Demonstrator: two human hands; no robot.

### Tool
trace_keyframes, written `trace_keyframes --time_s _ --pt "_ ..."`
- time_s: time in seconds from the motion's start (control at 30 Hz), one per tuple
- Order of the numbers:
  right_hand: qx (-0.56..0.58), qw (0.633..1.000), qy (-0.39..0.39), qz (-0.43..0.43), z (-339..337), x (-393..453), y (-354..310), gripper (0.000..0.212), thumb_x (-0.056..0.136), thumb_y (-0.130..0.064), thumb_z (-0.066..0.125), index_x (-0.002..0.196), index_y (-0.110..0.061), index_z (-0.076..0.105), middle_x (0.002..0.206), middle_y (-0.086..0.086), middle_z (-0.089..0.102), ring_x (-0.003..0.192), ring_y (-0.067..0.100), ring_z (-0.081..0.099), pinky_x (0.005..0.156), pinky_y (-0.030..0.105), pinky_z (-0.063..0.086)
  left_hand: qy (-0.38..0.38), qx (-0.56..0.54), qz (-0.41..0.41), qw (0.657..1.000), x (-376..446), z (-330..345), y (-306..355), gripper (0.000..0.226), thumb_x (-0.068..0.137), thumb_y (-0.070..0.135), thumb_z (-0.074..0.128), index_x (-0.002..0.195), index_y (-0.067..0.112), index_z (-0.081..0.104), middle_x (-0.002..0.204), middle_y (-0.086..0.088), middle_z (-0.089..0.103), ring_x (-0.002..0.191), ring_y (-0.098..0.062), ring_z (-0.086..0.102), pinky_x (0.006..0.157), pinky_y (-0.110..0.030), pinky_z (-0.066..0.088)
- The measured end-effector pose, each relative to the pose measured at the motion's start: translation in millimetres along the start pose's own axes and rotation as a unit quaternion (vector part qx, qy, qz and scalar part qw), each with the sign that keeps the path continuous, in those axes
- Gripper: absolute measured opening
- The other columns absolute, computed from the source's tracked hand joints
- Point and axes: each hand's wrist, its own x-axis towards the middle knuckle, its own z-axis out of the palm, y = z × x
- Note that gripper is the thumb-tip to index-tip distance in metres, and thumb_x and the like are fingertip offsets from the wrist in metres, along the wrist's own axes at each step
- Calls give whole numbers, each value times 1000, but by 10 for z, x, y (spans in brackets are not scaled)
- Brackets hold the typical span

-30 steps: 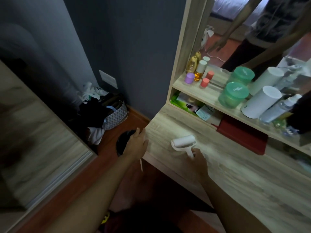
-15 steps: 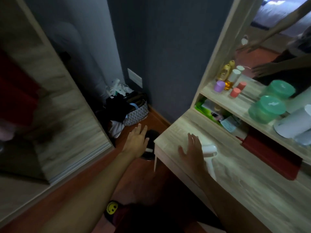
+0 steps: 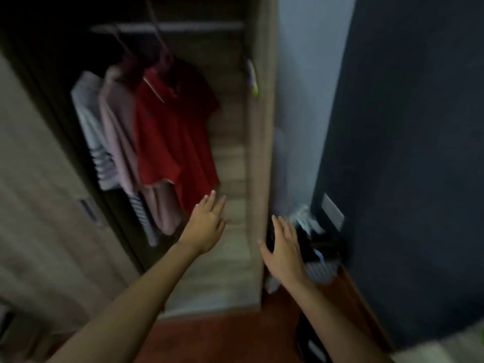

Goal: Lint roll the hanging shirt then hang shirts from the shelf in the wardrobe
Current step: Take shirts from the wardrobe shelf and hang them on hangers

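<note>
Just above the left hand (image 3: pixel 205 226), w/ fingers spread and nothing held, hangs the red short-sleeved polo shirt (image 3: pixel 174 137) on a dark hanger; fingertips sit near its lower hem, not touching as far as blur allows. Further left of that hand: a dusty-pink shirt (image 3: pixel 119 132) and a pale grey striped shirt (image 3: pixel 90 127), all three on the pale metal wardrobe rail (image 3: pixel 167 27). Right hand (image 3: pixel 284 251) likewise spread and empty, outside the light wood-grain wardrobe side panel (image 3: pixel 258 153), w/ a patterned laundry basket (image 3: pixel 322 268) of dark clothes just beyond it. No lint roller in either hand or in view.

Step, as judged: lint-rolling done or set aside; hands free for the hanging phase. Shelf shirts not in view, so location can't be told. Next move prob. calls for finding the shelf, taking a folded shirt plus a spare hanger, and using free rail space right of the red shirt. Frame is motion-blurred; fine contact uncertain.
</note>
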Motion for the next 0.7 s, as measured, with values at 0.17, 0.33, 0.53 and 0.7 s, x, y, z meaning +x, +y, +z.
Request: trace_keyframes --time_s 0.17,0.33,0.53,0.7 --pt "48 983 81 -160 -230 1122 -1319 72 87 -48 49 149 -15 31 156 6 30 149 22 9 117 26 11 134 66 36 988 561 -1424 -401 76 83 48 10 149 14 27 158 -17 16 144 -36 18 116 -47 19" --pt "99 933 210 -275 -622 1963 -2555 67 81 -41 49 140 -10 46 142 16 49 139 30 27 113 33 22 261 133 54 954 976 -2622 -817 63 87 39 29 144 14 39 151 -19 34 136 -38 37 108 -51 31" --pt "116 932 183 -291 -1140 2465 -3645 70 93 -37 54 151 -36 15 159 -16 10 147 5 -5 117 31 6 349 193 76 914 1253 -3593 -983 63 94 41 22 153 19 13 161 -11 -1 148 -27 -4 108 -35 -13" --pt "106 905 207 -355 -1418 2939 -4069 65 95 -34 53 151 -32 20 159 -12 12 148 7 -3 111 29 9 361 226 68 902 1542 -4006 -1183 62 98 32 41 153 21 14 161 -9 0 148 -25 -4 119 -43 3"
